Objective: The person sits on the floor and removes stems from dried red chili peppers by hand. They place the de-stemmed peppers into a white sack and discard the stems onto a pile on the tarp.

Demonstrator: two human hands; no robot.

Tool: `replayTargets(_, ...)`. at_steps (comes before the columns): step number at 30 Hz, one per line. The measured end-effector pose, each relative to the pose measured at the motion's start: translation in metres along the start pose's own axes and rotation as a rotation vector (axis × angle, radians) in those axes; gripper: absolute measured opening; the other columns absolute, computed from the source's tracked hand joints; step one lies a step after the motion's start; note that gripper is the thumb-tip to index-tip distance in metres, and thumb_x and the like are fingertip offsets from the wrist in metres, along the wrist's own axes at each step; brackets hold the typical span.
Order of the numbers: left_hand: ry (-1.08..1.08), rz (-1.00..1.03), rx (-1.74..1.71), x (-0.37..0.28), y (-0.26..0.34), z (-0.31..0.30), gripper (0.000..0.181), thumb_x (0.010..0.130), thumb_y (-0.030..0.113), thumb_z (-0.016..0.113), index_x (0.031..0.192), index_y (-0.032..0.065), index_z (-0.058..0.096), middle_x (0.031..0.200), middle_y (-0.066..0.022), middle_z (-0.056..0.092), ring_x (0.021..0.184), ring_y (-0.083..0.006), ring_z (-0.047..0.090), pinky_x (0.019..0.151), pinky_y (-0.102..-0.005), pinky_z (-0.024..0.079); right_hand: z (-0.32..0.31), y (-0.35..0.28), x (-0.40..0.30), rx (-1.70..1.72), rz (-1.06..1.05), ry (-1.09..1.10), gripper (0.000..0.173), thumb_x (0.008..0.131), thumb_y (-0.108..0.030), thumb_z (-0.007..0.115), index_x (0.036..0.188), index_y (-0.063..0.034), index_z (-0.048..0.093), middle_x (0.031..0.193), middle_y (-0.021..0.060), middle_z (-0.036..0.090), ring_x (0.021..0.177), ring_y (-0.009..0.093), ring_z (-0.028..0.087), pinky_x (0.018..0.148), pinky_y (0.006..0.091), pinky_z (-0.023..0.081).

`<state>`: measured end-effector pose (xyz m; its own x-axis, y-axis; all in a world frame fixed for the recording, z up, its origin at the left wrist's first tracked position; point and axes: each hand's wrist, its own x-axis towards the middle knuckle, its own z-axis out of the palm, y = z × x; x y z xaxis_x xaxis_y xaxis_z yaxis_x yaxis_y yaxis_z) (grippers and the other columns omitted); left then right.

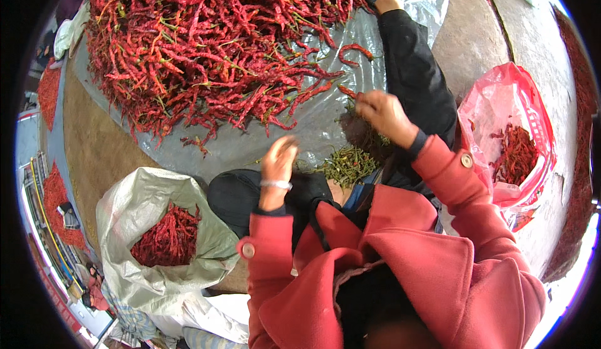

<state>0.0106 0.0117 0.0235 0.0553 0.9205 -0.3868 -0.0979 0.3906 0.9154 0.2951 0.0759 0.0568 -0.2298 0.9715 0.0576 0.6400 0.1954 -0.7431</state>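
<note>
A large heap of dried red chili peppers [206, 53] lies on a grey plastic sheet [244, 147] before me. My right hand [387, 116] is over the sheet near my bent leg, fingers curled. A single red chili [346, 91] meets its fingertips; blur hides whether it is gripped. My left hand [279, 163], with a pale bracelet [276, 184] at the wrist, is raised above the sheet's near part. Its fingers are blurred and bent, and I cannot tell what they hold. Between my legs sits a small pile of greenish stems [349, 165].
At my left stands an open white woven sack [127, 208] with red chilies [169, 238] inside. A pink plastic bag [483, 95] holding dried chilies [516, 156] stands at my right. One curved chili [350, 54] lies apart from the heap. More red piles [58, 208] are at far left.
</note>
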Motion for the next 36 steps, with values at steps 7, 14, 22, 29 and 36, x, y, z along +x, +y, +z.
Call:
replayTargets(7,0.206,-0.087,-0.166,-0.033,-0.017,-0.006,0.024,0.088,0.014,0.058,0.108,0.0005,0.057,0.094,-0.0092,0.064,0.078,-0.0153,0.063,0.069,-0.0280,0.052,0.018,0.029,0.094,-0.216,0.176,0.184,0.023,0.078,-0.026,0.061,0.091,-0.0076,0.065,0.094,0.0155,0.060,0.092,0.033,0.059,0.079,0.0410,0.047)
replayTargets(14,0.147,-0.028,-0.002,-0.015,-0.017,0.008,0.025,0.090,0.013,0.053,0.110,-0.0013,0.058,0.090,-0.0063,0.064,0.071,-0.0094,0.058,0.061,-0.0211,0.047,0.028,0.005,0.067,-0.255,0.015,-0.066,0.020,0.079,-0.024,0.061,0.089,-0.0070,0.065,0.085,0.0165,0.061,0.081,0.035,0.060,0.071,0.0423,0.047)
replayTargets(22,-0.128,-0.097,-0.597,0.002,0.005,0.063,0.033,0.091,0.020,0.055,0.114,-0.0035,0.053,0.097,-0.0128,0.062,0.088,-0.0204,0.061,0.076,-0.0329,0.051,0.034,-0.048,-0.036,0.712,0.477,-0.615,0.021,0.088,-0.023,0.060,0.093,-0.0036,0.063,0.065,-0.0023,0.050,0.056,0.007,0.046,0.053,0.0238,0.041)
replayTargets(29,-0.179,-0.244,-0.532,-0.019,0.008,0.054,0.016,0.089,0.013,0.057,0.098,-0.0013,0.057,0.080,-0.0089,0.060,0.067,-0.0196,0.060,0.058,-0.0355,0.053,0.029,-0.060,-0.020,0.765,0.144,-0.378,0.023,0.080,-0.019,0.066,0.090,0.0013,0.065,0.082,0.0100,0.062,0.074,0.018,0.058,0.068,0.0312,0.046)
replayTargets(36,-0.096,-0.344,-0.604,-0.012,-0.009,0.075,0.015,0.091,0.012,0.051,0.096,-0.0001,0.059,0.078,-0.0031,0.060,0.063,-0.0122,0.055,0.061,-0.0260,0.046,0.056,-0.069,-0.042,0.122,0.014,0.105,0.018,0.079,-0.015,0.061,0.075,0.0002,0.052,0.078,0.0175,0.054,0.073,0.036,0.055,0.063,0.0414,0.045)
